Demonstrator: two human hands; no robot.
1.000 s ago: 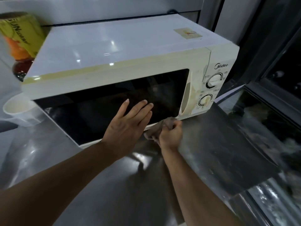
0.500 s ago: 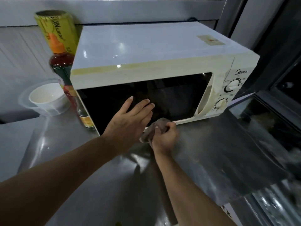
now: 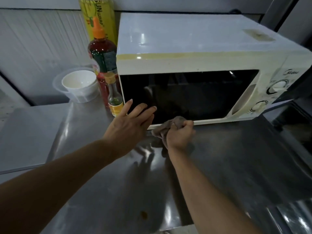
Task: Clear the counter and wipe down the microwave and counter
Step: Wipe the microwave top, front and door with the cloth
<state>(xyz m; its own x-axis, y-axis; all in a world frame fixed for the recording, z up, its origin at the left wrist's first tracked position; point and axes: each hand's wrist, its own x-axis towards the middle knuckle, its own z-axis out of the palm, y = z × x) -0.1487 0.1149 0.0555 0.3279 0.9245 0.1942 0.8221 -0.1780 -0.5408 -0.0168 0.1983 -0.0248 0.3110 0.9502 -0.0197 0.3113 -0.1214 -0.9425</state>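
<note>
Yellow wrap roll [image 3: 101, 19] behind sauce bottle [image 3: 103, 54]; small bottle [image 3: 115, 100]; white cup [image 3: 79, 84].

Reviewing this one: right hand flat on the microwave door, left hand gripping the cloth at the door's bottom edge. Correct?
Hands are swapped. In the head view the left hand lies flat on the microwave door, and the right hand grips the cloth at the door's bottom edge.

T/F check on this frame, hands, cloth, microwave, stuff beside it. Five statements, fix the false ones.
1. The right hand grips a cloth. True.
2. The left hand holds the small bottle. False: its straight fingers lie flat against the microwave door.
3. The microwave door is open. False: it is closed.
4. A white cup sits inside a clear tub left of the microwave. True.
5. The cloth lies on top of the microwave. False: it is at the door's bottom edge.
</note>
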